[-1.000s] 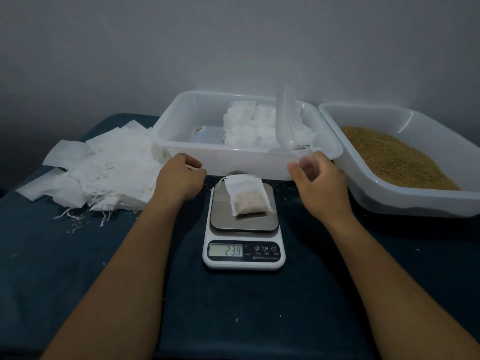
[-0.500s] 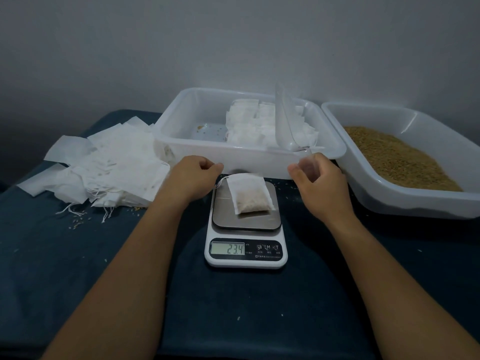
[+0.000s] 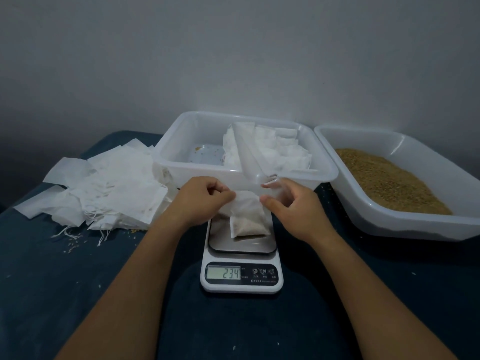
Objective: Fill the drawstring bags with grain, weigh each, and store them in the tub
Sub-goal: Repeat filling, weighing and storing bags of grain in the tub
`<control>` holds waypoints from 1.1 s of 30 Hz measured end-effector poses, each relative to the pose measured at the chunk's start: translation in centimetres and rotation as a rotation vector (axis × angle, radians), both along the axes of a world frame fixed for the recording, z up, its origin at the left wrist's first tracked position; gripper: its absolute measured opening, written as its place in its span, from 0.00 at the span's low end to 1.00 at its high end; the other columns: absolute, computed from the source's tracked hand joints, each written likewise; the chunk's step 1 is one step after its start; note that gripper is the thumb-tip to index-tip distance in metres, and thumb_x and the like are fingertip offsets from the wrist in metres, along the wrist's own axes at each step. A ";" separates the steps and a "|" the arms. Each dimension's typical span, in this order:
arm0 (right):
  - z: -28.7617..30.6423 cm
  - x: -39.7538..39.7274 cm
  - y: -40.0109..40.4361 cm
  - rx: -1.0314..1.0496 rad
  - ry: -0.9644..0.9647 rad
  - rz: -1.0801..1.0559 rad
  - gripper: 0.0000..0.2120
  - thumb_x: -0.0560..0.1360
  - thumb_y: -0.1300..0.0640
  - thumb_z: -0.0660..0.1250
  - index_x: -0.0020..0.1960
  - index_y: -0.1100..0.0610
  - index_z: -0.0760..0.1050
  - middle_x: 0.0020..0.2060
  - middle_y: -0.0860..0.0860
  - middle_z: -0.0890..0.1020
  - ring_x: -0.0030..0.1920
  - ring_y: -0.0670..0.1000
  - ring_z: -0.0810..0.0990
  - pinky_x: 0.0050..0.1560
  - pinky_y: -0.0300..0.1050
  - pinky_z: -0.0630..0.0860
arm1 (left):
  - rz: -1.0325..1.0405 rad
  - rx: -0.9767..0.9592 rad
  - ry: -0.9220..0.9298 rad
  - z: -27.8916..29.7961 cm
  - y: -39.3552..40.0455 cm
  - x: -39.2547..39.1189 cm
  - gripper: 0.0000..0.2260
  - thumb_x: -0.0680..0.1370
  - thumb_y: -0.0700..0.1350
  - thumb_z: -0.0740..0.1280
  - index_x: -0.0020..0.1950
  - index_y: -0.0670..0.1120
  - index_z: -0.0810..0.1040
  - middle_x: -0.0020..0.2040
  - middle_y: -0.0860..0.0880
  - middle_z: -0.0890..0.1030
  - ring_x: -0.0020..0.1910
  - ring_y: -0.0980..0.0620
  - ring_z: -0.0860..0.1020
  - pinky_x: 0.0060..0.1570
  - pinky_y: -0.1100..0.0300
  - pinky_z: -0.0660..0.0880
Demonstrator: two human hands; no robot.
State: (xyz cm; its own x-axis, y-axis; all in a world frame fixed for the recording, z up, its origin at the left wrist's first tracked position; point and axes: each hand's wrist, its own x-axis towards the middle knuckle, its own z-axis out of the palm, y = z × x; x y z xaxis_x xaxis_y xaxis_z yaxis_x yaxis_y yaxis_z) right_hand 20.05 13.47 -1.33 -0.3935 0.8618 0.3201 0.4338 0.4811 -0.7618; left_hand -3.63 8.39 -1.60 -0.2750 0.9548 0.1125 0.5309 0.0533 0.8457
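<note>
Fingers (image 3: 228, 194) of the left hand (image 3: 200, 201) and right hand (image 3: 293, 206) pinch the top corners of a translucent, grain-filled drawstring bag (image 3: 248, 216) resting on the scale's (image 3: 241, 255) steel platform; flat empty bags (image 3: 104, 185) left, plastic tub (image 3: 181, 167) behind, grain tray (image 3: 394, 219) right.

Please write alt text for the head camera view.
Both hands, left hand and right hand, reach a filled drawstring bag lying on a scale reading 23.4. Behind stand a tub of filled bags and a grain tray.
</note>
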 end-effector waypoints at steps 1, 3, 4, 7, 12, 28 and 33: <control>0.2 -0.2 0.1 -0.010 -0.012 0.034 0.10 0.77 0.44 0.75 0.58 0.38 0.81 0.51 0.40 0.86 0.51 0.41 0.83 0.52 0.33 0.78 | -0.017 0.028 0.007 0.2 -0.1 0.1 0.07 0.76 0.51 0.77 0.40 0.52 0.84 0.35 0.51 0.83 0.30 0.64 0.76 0.34 0.70 0.70; 0.7 -0.6 0.4 -0.025 -0.051 0.081 0.17 0.77 0.43 0.74 0.64 0.42 0.80 0.54 0.43 0.86 0.54 0.42 0.83 0.57 0.40 0.80 | -0.054 0.080 0.035 0.6 -0.2 0.3 0.07 0.76 0.51 0.78 0.40 0.54 0.84 0.34 0.56 0.81 0.31 0.65 0.75 0.33 0.74 0.69; 0.9 -0.8 0.5 -0.028 -0.068 0.100 0.17 0.77 0.42 0.74 0.65 0.42 0.80 0.55 0.42 0.85 0.56 0.42 0.83 0.59 0.41 0.80 | -0.073 0.105 0.041 0.6 -0.3 0.4 0.07 0.76 0.51 0.78 0.40 0.54 0.83 0.33 0.58 0.80 0.31 0.65 0.75 0.33 0.74 0.69; 1.3 -1.0 0.7 -0.012 -0.099 0.132 0.09 0.78 0.43 0.74 0.57 0.38 0.81 0.52 0.42 0.85 0.53 0.43 0.83 0.55 0.39 0.79 | -0.116 0.153 0.036 0.6 -0.4 0.5 0.09 0.76 0.51 0.77 0.38 0.54 0.81 0.31 0.61 0.79 0.30 0.64 0.74 0.33 0.73 0.70; 1.6 -0.7 0.4 0.022 -0.079 0.105 0.05 0.76 0.45 0.76 0.46 0.39 0.79 0.36 0.49 0.82 0.36 0.43 0.78 0.37 0.30 0.74 | -0.141 0.173 0.042 0.7 -0.4 0.7 0.07 0.76 0.51 0.77 0.41 0.61 0.82 0.33 0.61 0.80 0.32 0.63 0.76 0.34 0.72 0.71; 1.0 -0.8 0.0 0.071 -0.064 0.099 0.07 0.75 0.45 0.77 0.43 0.39 0.79 0.34 0.42 0.80 0.34 0.42 0.77 0.37 0.31 0.73 | -0.116 0.162 0.034 0.4 -0.4 0.8 0.10 0.74 0.56 0.77 0.43 0.51 0.83 0.32 0.57 0.79 0.32 0.61 0.74 0.37 0.64 0.73; 1.9 -0.2 -0.4 0.120 0.034 0.118 0.05 0.76 0.45 0.77 0.45 0.40 0.80 0.33 0.45 0.78 0.33 0.44 0.76 0.36 0.34 0.74 | -0.307 0.146 -0.140 1.1 -0.9 1.2 0.21 0.70 0.64 0.75 0.56 0.53 0.82 0.48 0.53 0.85 0.46 0.56 0.83 0.46 0.63 0.79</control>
State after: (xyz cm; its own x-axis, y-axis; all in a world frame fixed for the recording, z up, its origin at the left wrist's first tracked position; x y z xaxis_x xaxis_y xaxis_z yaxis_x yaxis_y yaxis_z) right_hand 19.81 13.06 0.57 -0.4772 0.7649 0.4326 0.3437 0.6155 -0.7092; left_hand -2.40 7.45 -0.47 -0.0008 0.9719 0.2354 0.3823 -0.2172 0.8982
